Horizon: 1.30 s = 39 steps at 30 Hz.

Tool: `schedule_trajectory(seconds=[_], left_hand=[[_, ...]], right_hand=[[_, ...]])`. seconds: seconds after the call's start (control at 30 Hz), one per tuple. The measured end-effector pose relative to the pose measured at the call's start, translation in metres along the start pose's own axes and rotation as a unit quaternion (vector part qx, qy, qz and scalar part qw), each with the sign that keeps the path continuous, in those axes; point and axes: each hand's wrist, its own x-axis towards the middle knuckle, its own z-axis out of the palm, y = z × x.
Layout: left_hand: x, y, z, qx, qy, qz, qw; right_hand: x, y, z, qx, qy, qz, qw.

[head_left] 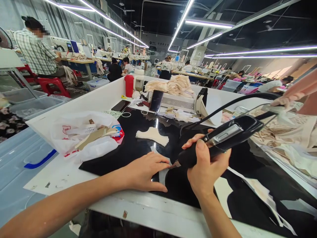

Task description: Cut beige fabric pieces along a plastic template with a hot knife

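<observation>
My right hand (pixel 208 165) is wrapped round a black corded electric cutter (pixel 220 135), which looks like a hot knife. Its narrow brownish metal tip points left and down, at the edge of a thin pale strip of material (pixel 162 173). Fingers apart, my left hand (pixel 148 170) lies on this strip and presses it to the glossy black work surface (pixel 119 148). Just beyond it is a cream fabric piece (pixel 153 135) with a curved outline, apparently a small stack. Another cream piece (pixel 223 195) lies partly behind my right wrist.
A white plastic bag (pixel 84 137) with offcuts lies left. The cutter's black cable (pixel 230 104) arcs right, near a heap of cream fabric (pixel 277 135). Behind stand a phone (pixel 156 100), a red cup (pixel 129 86) and fabric stacks (pixel 179 85). Other people sit at sewing machines beyond.
</observation>
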Motion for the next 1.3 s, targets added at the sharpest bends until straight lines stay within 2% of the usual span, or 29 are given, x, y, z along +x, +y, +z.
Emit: schedule_trajectory(seconds=[0.23, 0.43, 0.63, 1.0, 1.3], left_hand=[[-0.001, -0.002, 0.001, -0.003, 0.001, -0.001, 1.0], [-0.001, -0.003, 0.001, -0.007, 0.004, 0.003, 1.0], [-0.001, -0.003, 0.0, -0.011, 0.003, 0.005, 1.0], [0.001, -0.004, 0.001, -0.01, 0.0, 0.01, 1.0], [0.0, -0.004, 0.0, -0.005, 0.001, 0.015, 1.0]], right_hand=[[-0.008, -0.006, 0.001, 0.028, 0.0, 0.022, 0.999], [-0.012, -0.008, 0.002, 0.004, -0.007, 0.049, 0.999], [-0.015, -0.016, 0.003, 0.032, 0.009, 0.047, 0.998], [-0.02, -0.015, 0.002, 0.043, -0.008, 0.068, 0.997], [-0.022, -0.026, -0.001, 0.047, 0.0, 0.076, 0.996]])
